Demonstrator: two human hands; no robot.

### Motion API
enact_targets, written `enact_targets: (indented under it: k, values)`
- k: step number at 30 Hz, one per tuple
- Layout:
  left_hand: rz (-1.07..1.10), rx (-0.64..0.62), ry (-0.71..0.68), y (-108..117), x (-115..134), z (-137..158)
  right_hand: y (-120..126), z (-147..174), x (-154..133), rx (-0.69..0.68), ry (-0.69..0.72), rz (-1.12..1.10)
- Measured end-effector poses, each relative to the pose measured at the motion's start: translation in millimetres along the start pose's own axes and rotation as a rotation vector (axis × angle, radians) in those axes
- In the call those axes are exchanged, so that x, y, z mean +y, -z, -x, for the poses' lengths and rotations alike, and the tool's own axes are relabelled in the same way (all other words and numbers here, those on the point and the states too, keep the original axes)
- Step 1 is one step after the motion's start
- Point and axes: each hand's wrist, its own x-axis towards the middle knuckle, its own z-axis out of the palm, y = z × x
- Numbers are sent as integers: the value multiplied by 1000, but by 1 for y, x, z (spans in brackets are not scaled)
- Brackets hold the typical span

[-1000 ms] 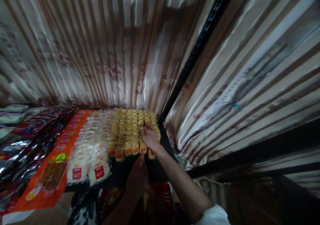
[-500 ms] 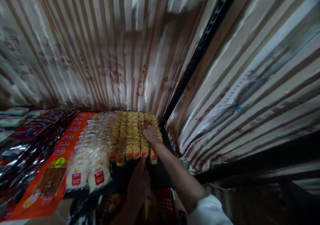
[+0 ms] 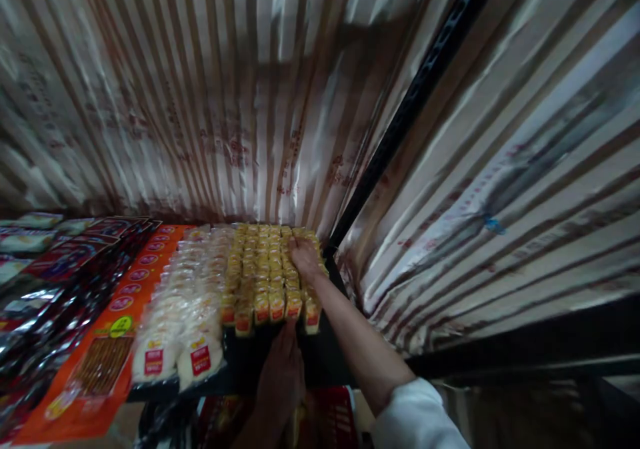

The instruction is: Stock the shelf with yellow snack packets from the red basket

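Observation:
Rows of small yellow packaged snack cakes (image 3: pixel 260 272) stand on a dark shelf (image 3: pixel 320 362), with red labels on their front ends. My right hand (image 3: pixel 306 261) reaches over the right-hand rows and rests on the packs towards the back; its fingertips are partly hidden among them. My left hand (image 3: pixel 281 372) is low at the shelf's front edge, its fingers stretched out together, with the tips at the front of one row. Neither hand visibly holds a pack.
Left of the cakes are two rows of clear bags with pale round food (image 3: pixel 177 329), an orange snack pack (image 3: pixel 95 362) and dark glossy packs (image 3: pixel 50 296). A black upright post (image 3: pixel 395 146) rises behind. Striped sheeting (image 3: pixel 280 102) covers the back and side. A red box (image 3: pixel 330 416) shows below.
The camera view has shifted slightly, moving the scene a little to the right. Both hands stay at the same rows, the right one on top and the left one in front.

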Motion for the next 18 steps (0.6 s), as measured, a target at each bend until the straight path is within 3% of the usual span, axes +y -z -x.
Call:
enact_targets:
  k: [18]
  values:
    - [-25, 15, -14, -7, 1, 5, 1, -29, 8, 2, -24, 113]
